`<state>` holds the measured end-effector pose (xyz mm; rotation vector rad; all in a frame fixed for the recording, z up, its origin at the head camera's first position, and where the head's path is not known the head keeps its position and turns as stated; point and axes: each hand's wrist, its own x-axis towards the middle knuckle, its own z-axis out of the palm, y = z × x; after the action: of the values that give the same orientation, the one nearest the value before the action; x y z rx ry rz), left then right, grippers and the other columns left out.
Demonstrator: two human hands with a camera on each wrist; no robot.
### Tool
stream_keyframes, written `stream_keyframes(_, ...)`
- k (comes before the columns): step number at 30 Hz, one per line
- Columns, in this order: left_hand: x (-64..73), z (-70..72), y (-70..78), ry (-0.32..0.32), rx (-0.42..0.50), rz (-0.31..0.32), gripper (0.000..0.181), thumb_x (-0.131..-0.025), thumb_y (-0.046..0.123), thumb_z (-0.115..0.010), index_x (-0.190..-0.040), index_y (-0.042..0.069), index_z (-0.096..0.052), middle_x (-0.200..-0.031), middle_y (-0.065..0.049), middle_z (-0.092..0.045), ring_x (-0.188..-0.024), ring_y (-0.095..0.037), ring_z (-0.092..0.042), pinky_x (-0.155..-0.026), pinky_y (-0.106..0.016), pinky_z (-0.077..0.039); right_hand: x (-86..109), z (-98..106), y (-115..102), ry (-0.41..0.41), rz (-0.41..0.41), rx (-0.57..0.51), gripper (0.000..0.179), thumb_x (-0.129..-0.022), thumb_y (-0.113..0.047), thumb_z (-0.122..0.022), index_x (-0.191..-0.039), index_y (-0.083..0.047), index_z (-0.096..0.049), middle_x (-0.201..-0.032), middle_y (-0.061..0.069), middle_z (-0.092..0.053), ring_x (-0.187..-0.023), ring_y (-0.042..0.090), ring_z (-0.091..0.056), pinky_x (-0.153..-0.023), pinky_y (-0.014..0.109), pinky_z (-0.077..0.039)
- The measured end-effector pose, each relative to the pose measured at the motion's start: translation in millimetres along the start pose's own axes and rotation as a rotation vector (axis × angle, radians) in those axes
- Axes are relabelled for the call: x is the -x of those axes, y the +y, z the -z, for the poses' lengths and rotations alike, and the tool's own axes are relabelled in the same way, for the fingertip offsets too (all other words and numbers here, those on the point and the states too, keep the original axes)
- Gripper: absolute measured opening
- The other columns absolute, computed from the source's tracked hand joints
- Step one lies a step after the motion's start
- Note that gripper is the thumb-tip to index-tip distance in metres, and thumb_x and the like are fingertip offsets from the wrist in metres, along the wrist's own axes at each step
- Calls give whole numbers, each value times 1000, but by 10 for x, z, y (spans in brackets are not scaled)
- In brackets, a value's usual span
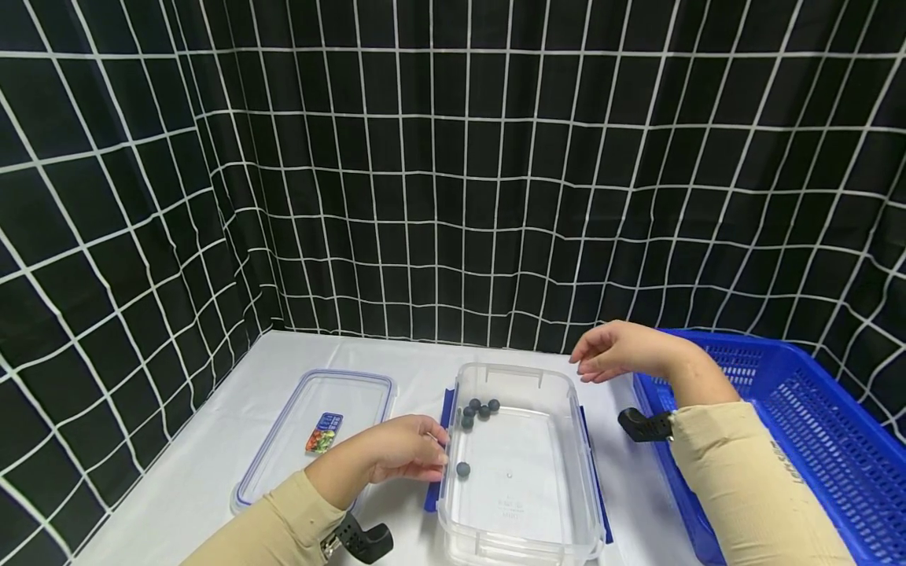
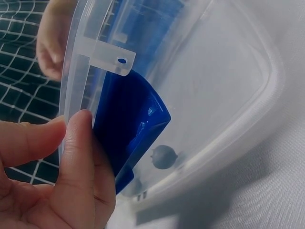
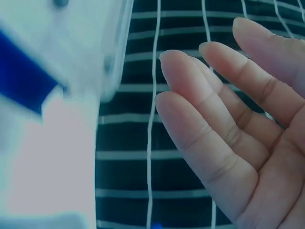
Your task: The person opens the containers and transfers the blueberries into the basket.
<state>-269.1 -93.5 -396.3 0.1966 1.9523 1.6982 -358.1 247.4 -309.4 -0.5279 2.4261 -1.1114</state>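
A clear plastic food container (image 1: 527, 550) with blue side latches stands lidless on the white cloth. Several small dark grey-blue balls (image 1: 463, 469) lie inside it along the left and far end. At its left rim, my left hand (image 1: 406, 450) pinches the edge between thumb and index finger, beside the hanging blue latch (image 2: 131, 114). My right hand (image 1: 626, 351) hovers in the air beyond the container's far right corner, holding nothing. Its fingers (image 3: 190, 119) are loosely bent and spread apart in the right wrist view.
On the left lies a clear lid (image 1: 283, 440) with a blue seal and a colourful label (image 1: 324, 432). A blue perforated basket (image 1: 786, 464) stands on the right, partly behind my right forearm. A black gridded curtain (image 1: 453, 196) closes off the back and sides.
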Motion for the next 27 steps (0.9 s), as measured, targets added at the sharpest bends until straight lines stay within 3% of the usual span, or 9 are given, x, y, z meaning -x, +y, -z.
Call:
stream_keyframes(7, 3, 4, -2, 1, -7, 1, 25, -79, -8, -57, -103, -4, -48, -76, -8, -54, -66, -14, -58, -68, -27, -59, -268, -371, -186, -100, 53, -30, 20, -84, -9, -63, -101, 2, -61, -91, 10, -65, -89, 28, -64, -81, 38, -56)
stream_keyframes(17, 16, -2, -11, -5, 6, 4, 25, -79, -9, -56, -102, -4, -48, -76, -7, -54, -67, -15, -58, -69, -28, -59, -523, -887, -436, -182, 96, -55, 15, -83, -6, -64, -96, 0, -63, -88, 10, -65, -83, 22, -64, -78, 35, -57)
stream_keyframes(27, 17, -7, 13, -16, 16, 1, 24, -80, -7, -56, -102, -3, -47, -76, -7, -54, -68, -15, -58, -70, -28, -59, -646, -1198, -553, -251, 104, -49, 6, -79, 1, -63, -85, 2, -63, -79, 8, -65, -76, 19, -64, -76, 34, -58)
